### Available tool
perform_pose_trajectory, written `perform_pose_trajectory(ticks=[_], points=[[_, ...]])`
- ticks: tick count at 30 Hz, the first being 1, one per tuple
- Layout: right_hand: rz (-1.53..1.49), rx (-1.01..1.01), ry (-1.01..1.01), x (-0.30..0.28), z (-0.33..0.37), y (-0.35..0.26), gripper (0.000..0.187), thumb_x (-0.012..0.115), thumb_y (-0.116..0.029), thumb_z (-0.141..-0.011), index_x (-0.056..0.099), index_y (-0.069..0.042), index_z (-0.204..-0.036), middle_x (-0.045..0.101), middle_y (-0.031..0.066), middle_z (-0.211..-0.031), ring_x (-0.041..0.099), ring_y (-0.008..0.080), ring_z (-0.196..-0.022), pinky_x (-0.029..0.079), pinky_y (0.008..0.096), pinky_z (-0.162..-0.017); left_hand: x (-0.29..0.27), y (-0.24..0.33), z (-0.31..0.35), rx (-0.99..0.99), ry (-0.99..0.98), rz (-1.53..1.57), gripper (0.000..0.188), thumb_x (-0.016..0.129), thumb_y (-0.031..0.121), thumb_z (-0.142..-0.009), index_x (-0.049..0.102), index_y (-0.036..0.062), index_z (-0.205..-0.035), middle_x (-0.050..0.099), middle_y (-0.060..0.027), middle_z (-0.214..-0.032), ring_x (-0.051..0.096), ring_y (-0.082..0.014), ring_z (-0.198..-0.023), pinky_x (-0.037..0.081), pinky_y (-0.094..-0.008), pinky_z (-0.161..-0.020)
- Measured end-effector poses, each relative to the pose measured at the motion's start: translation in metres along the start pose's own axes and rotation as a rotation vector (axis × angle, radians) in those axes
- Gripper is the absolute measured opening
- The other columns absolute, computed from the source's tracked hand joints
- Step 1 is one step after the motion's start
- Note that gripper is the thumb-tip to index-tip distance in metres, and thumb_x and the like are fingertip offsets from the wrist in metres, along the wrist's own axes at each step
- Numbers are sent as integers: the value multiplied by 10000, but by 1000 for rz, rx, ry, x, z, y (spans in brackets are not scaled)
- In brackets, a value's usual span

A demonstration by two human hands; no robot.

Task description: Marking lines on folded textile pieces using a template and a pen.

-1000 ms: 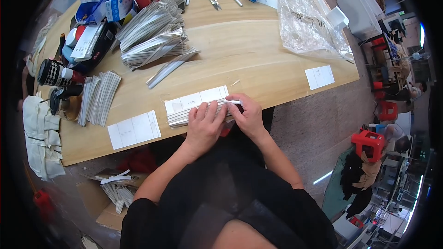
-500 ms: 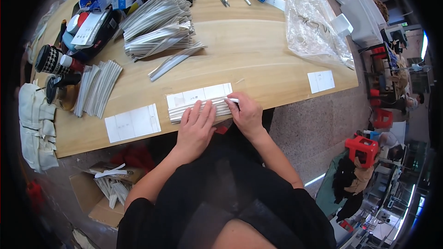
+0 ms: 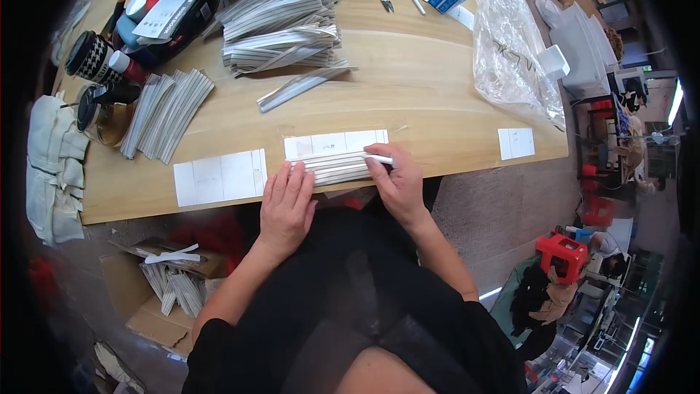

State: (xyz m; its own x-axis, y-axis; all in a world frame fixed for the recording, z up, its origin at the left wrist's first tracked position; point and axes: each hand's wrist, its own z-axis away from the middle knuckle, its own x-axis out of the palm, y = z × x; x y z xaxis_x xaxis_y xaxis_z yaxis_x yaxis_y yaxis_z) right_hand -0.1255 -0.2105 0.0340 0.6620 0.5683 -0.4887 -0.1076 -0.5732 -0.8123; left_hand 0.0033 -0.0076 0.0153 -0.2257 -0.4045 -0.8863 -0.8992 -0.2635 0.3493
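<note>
Pale fabric strips (image 3: pixel 339 168) lie side by side at the table's near edge, over the lower part of a white paper card (image 3: pixel 334 144) with lines drawn on it. My left hand (image 3: pixel 287 203) rests on the strips' left end, its fingers stretched out flat. At the right end, my right hand (image 3: pixel 399 184) pinches a white pen-like stick (image 3: pixel 381 160) between thumb and fingers. One end of the stick points left, at the strips' ends; whether it touches them I cannot tell.
A large pile of strips (image 3: pixel 281 25), a smaller bundle (image 3: pixel 169 113) and a few loose strips (image 3: pixel 305 87) lie beyond. Other cards (image 3: pixel 220 177) flank the work. Clear plastic (image 3: pixel 510 51) covers the far right. A carton (image 3: pixel 164 314) of strips stands below, left.
My left hand has slid left along the strips, uncovering more of them. My right hand keeps the white stick at their right end, its angle slightly changed. The whole view has shifted.
</note>
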Motion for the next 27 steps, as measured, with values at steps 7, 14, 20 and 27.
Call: perform_pose_trajectory(ticks=[7, 14, 20, 27], points=[[66, 34, -94, 17, 0, 0, 124, 669, -69, -926, 680, -20, -1039, 675, 131, -933, 670, 256, -839, 518, 320, -746, 1, -2, 1, 3, 6, 16, 590, 729, 108, -798, 554, 29, -1357, 511, -164, -1447, 451, -359, -1383, 363, -495, -1118], [294, -130, -112, 16, -18, -14, 94, 698, -97, -919, 673, -21, -968, 676, 120, -859, 675, 241, -786, 514, 316, -699, 3, -3, 2, -4, 11, 16, 560, 707, 97, -814, 559, 27, -1350, 523, -160, -1437, 457, -358, -1379, 365, -496, -1113], [-138, 77, -94, 25, -22, -29, 103, 631, -92, -986, 652, -17, -1054, 655, 15, -889, 590, 67, -805, 480, 228, -717, 4, -3, 1, 4, 46, 14, 516, 687, 78, -827, 577, 20, -1328, 545, -161, -1414, 480, -359, -1359, 370, -494, -1107], [-44, -19, -146, 58, -12, -16, 99, 661, -78, -930, 661, -19, -1010, 677, 118, -930, 665, 235, -812, 519, 307, -730, 4, -5, 0, 6, 60, 32, 464, 662, 88, -851, 594, 10, -1304, 544, -162, -1414, 485, -353, -1353, 373, -486, -1107]])
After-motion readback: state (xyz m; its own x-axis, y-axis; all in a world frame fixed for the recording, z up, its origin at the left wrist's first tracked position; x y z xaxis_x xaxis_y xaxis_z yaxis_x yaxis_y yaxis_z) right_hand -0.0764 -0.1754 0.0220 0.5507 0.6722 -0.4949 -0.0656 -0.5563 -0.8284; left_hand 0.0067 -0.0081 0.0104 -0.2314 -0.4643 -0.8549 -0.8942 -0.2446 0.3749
